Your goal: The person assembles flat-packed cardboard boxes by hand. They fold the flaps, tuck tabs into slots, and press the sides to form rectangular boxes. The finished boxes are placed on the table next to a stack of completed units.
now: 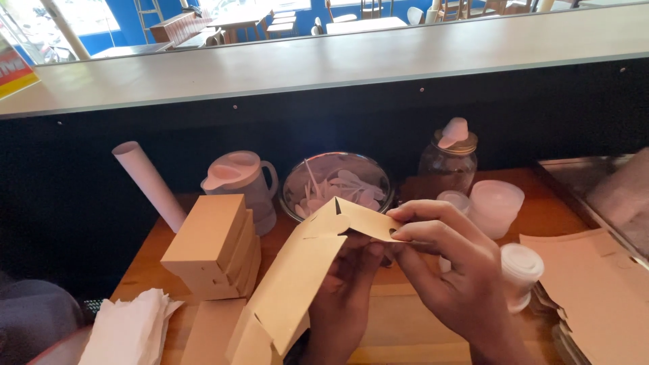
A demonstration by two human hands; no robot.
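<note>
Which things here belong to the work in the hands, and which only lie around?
In the work:
- half-folded cardboard box, held by left hand and right hand
- stack of folded boxes
- flat cardboard blanks

Lying about:
- bowl of plastic spoons
- pitcher
- glass jar
- napkins

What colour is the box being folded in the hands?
Plain light brown cardboard box, no print, seen clearly in the head view.

One pitcher (242,184), one glass bowl (336,184), one jar (448,162), three lidded plastic cups (520,265) (one part hidden), one paper roll (149,184)

stacked boxes (213,247), pitcher (243,182), perhaps spoons bowl (337,184)
</note>
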